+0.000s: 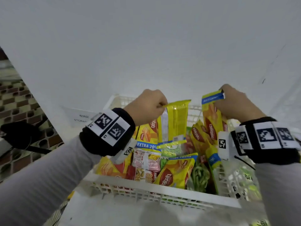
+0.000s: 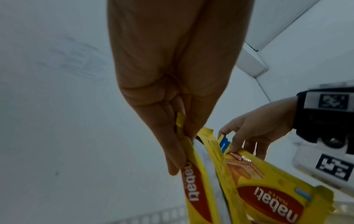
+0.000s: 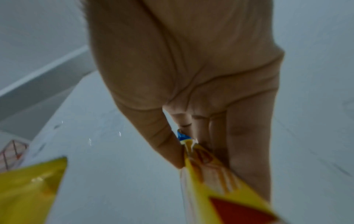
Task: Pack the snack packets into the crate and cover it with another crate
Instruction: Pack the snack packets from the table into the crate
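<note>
A white lattice crate (image 1: 146, 190) holds several snack packets, mostly yellow wafer packs, lying and leaning inside. My left hand (image 1: 160, 106) pinches the top edge of upright yellow packets (image 1: 177, 118) over the crate's middle. In the left wrist view the left hand (image 2: 180, 136) has thumb and fingers closed on those yellow packets (image 2: 191, 181). My right hand (image 1: 222, 97) pinches the blue-striped top of another yellow wafer packet (image 1: 211, 118) standing at the crate's right. The right wrist view shows that right hand (image 3: 184, 145) pinching the wafer packet (image 3: 210, 174).
The crate sits on a white table (image 1: 146, 46). A paper label (image 1: 79, 118) lies to the crate's left. Clear bags with green contents (image 1: 244, 176) are at the right. Tiled floor (image 1: 16, 101) and a black object (image 1: 17, 136) lie beyond the table's left edge.
</note>
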Available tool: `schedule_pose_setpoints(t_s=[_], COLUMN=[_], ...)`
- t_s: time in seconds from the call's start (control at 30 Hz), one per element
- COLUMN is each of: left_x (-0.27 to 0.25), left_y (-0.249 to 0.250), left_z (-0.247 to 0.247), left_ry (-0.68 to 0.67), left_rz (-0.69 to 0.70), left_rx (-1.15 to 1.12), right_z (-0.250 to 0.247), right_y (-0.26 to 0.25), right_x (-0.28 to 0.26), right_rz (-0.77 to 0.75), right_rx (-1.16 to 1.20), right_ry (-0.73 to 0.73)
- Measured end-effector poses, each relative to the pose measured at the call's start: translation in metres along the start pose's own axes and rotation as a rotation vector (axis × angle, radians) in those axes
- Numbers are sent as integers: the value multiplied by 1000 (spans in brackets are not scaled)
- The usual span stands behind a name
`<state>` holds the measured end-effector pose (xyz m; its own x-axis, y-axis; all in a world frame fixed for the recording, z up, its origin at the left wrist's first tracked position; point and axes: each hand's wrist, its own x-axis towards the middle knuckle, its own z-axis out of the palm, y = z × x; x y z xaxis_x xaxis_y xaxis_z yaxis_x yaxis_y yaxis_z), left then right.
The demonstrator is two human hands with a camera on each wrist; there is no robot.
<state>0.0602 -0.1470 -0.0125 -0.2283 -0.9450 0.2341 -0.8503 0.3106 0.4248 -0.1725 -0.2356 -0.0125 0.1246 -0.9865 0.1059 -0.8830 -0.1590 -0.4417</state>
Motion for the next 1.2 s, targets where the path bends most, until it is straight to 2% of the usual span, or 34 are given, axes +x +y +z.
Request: schedule_pose_setpoints(t_s=[0.1, 0.2, 0.3, 0.4, 0.47, 0.57, 0.63, 0.73, 0.8, 0.87, 0.9, 1.0, 1.13, 1.2], left_x=[1, 0, -2, -2, -3, -8, -10, -7, -7, -10, -11, -15, -16, -16], left_y=[-10, -21, -33, -41, -45, -46, -45, -49, -51, -51, -51, -53, -63, -69], left_z=[-14, -21, -18, -9, -3, 2, 6, 19, 29, 39, 43, 53, 60, 63], left_ry=[102, 158, 107, -56, -157, -296, -394, -533, -674, -753, -762, -636, -551, -528], left_rz=[-10, -71, -147, -153, -108, -69, -77, -187, -270, -314, -330, -383, -461, -540], left_rx=[133, 317, 529, 729, 798, 831, 830, 795, 782, 747, 736, 658, 595, 569], right_z=[-3, 7, 27, 59, 84, 114, 127, 141, 149, 149, 147, 134, 123, 126], right_y=[-21, -39, -54, -61, -59, -56, -57, -62, -61, -61, -61, -66, -75, -78], right_x=[0, 1, 5, 10, 13, 19, 23, 23, 22, 19, 16, 7, -8, -14], right_rz=[-65, -67, 4, 96, 105, 125, 135, 187, 139, 72, 38, -76, -325, -391], right_rx=[188, 436, 654, 824, 725, 576, 551, 637, 540, 423, 369, 172, -157, -355], right_ry=[59, 12, -142, -425, -561, -618, -599, -502, -415, -358, -352, -423, -603, -678])
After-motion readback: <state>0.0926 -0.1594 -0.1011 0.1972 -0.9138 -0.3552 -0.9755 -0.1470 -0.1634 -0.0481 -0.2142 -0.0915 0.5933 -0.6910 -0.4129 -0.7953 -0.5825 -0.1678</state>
